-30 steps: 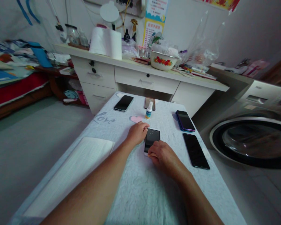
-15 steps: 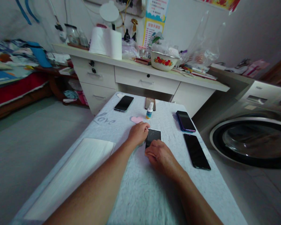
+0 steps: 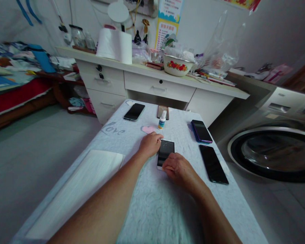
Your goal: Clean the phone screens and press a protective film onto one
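Observation:
A smartphone [image 3: 167, 148] with a dark screen and a white frame lies flat on the cloth-covered table [image 3: 152, 203] in front of me. My left hand [image 3: 150, 144] grips its upper left edge, thumb and fingers closed against the corner. The fingers of my right hand [image 3: 176, 166] are pressed together over the lower end of the screen; what they pinch, if anything, is hidden. Just beyond the phone stands a small white spray bottle [image 3: 162, 120] with a blue and yellow label.
On the right lie a black phone [image 3: 213, 164] and stacked phones [image 3: 202, 131]. Another phone [image 3: 134, 112] is at the far left, and a brownish one [image 3: 163, 112] is behind the bottle. White sheets [image 3: 91, 183] lie on the left. A desk [image 3: 157, 81] and washing machine [image 3: 282, 135] stand beyond.
My right hand has slid a little to the right along the phone's lower end, uncovering its bottom left corner. My left hand stays at the upper left edge.

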Action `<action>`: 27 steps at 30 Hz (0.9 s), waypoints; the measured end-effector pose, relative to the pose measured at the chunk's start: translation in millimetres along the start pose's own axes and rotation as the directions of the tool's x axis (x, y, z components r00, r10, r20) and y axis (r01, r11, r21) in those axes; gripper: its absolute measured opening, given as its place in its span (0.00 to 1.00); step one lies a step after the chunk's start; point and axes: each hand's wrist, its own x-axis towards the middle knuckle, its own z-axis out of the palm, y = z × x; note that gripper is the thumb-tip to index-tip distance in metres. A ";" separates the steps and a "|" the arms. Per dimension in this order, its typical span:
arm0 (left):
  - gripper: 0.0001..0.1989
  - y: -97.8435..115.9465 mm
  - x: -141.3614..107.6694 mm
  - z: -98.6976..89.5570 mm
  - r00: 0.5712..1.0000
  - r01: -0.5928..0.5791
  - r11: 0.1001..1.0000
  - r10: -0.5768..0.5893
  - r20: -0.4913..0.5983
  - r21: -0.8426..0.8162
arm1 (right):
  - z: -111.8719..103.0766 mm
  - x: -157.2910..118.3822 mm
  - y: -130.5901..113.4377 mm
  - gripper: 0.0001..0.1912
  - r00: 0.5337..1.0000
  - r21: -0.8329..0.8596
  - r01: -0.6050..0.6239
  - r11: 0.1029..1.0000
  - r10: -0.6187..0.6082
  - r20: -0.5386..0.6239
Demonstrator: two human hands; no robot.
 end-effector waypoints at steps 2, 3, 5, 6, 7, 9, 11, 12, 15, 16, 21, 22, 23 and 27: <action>0.17 0.1 0.2 0.1 1.000 -0.003 1.000 0.003 0.005 0.001 | -5.5 -2.7 -0.2 0.09 1.000 0.019 0.006 1.000 -0.007 0.016; 0.17 0.1 0.3 0.2 1.000 -0.004 1.000 0.004 0.008 0.000 | -8.3 -4.2 -0.5 0.10 1.000 0.032 -0.011 0.999 0.010 0.016; 0.16 -0.1 0.4 0.6 1.000 -0.005 1.000 0.005 0.009 -0.003 | -13.8 -7.2 -0.7 0.10 0.999 0.056 -0.039 0.998 0.038 0.020; 0.16 -0.3 0.4 0.8 1.000 -0.004 1.000 0.005 0.009 -0.005 | -16.4 -8.7 -0.7 0.11 0.998 0.067 -0.057 0.996 0.055 0.022; 0.16 -0.5 0.4 0.9 1.000 -0.003 1.000 0.003 0.008 -0.006 | -18.9 -10.2 -0.5 0.11 0.997 0.077 -0.076 0.994 0.074 0.027; 0.16 -0.8 0.5 1.0 1.000 -0.001 1.000 0.001 0.007 -0.007 | -23.3 -12.7 0.3 0.11 0.993 0.092 -0.112 0.989 0.108 0.047; 0.16 -0.8 0.6 0.8 1.000 0.001 1.000 -0.001 0.007 -0.007 | -27.0 -14.8 1.7 0.11 0.988 0.100 -0.146 0.984 0.141 0.061; 0.16 -0.7 0.6 0.5 1.000 0.001 1.000 -0.001 0.008 -0.007 | -28.4 -15.7 2.7 0.11 0.986 0.104 -0.162 0.981 0.156 0.063; 0.16 0.3 0.4 -0.5 1.000 0.003 1.000 -0.003 0.007 -0.003 | -31.0 -17.8 5.7 0.11 0.980 0.125 -0.196 0.973 0.189 0.068; 0.16 0.8 0.2 -0.8 1.000 0.003 1.000 -0.003 0.007 0.000 | -31.5 -18.2 6.6 0.11 0.978 0.132 -0.205 0.970 0.196 0.072; 0.16 2.0 -0.5 -1.4 1.000 0.004 1.000 -0.004 0.007 0.012 | -31.1 -17.6 7.2 0.10 0.977 0.130 -0.207 0.970 0.197 0.083; 0.16 2.0 -0.5 -1.2 1.000 0.003 1.000 -0.003 0.008 0.014 | -30.5 -17.0 6.4 0.10 0.979 0.126 -0.198 0.972 0.189 0.081; 0.16 2.0 -0.5 -1.0 1.000 0.003 1.000 -0.003 0.007 0.016 | -29.7 -16.1 5.6 0.11 0.981 0.123 -0.188 0.975 0.179 0.077; 0.16 1.8 -0.4 -0.1 1.000 -0.001 1.000 0.001 0.000 0.019 | -23.3 -11.5 2.3 0.12 0.989 0.116 -0.148 0.982 0.144 0.046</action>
